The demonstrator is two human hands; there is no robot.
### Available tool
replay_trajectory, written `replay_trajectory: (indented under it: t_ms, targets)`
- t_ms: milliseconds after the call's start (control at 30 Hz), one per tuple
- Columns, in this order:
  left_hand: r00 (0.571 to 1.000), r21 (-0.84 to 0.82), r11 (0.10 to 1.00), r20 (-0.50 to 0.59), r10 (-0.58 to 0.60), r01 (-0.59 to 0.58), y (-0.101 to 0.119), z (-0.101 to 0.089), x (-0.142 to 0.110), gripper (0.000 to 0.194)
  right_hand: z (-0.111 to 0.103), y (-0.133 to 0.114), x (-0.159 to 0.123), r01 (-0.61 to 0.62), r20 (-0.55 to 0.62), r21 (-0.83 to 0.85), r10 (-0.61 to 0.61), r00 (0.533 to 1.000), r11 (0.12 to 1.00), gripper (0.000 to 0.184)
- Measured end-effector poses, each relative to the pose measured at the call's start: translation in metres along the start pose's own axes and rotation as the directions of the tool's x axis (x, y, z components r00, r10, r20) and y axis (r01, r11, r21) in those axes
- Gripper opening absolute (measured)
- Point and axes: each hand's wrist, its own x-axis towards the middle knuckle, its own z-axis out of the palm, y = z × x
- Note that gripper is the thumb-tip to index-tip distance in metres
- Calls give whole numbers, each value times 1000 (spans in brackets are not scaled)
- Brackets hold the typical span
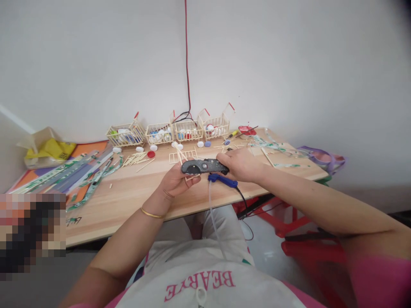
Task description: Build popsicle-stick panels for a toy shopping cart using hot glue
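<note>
Over the middle of the table, my right hand (240, 164) is wrapped round a black hand cutter (204, 166) with a bolt at its pivot. Its curved head lies over my left hand (176, 179). In the fingers of my left hand are thin wooden sticks (180, 155), rising above the cutter's head; their lower part is largely hidden. Just under the tool, a blue glue gun (224, 179) rests at the table's front edge, a pale glue stick hanging from it. Behind my hands lies a flat ladder-like stick frame (175, 158).
Several stick-built carts (126, 133) with bottle-cap wheels stand along the wall. Loose sticks (136, 159) and a red cap (151, 154) lie left of centre. Plastic-wrapped strips (80, 171) cover the table's left. A red dish (247, 131) sits at the back right, near red stools (308, 252) below.
</note>
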Motion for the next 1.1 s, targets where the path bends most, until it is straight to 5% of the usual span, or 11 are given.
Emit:
replay_trajectory:
  t_ms: [200, 333, 433, 567, 700, 833, 967, 1100]
  targets:
    - [997, -49, 999, 82, -4, 8, 5, 7, -1, 26, 2, 1, 3, -98, -67, 294, 123, 990, 951, 39]
    - [992, -95, 995, 126, -20, 33, 10, 11, -2, 26, -1, 18, -6, -209, -147, 469, 309, 939, 858, 43]
    - [997, -92, 996, 81, 10, -3, 10, 9, -2, 25, 11, 38, -22, -414, -8, 406, 456, 890, 815, 58]
    - [998, -70, 996, -33, 45, -47, 7, 5, 2, 17, 49, 59, -50, -667, 170, 128, 647, 743, 734, 74]
    - [990, -79, 994, -124, 67, -77, 4, 3, 6, 13, 83, 65, -67, -617, 113, 18, 612, 783, 787, 74]
    - [974, -86, 992, -214, 76, -96, 2, 0, 10, 17, 88, 60, -65, -566, -56, 61, 569, 820, 822, 78]
    - [956, -55, 993, -280, 82, -101, -1, -2, 14, 19, 63, 38, -40, -505, -228, 380, 607, 761, 776, 47]
    - [957, 0, 996, -277, 91, -95, -4, -1, 15, 22, 43, -1, -1, -186, -199, 793, 535, 821, 581, 28]
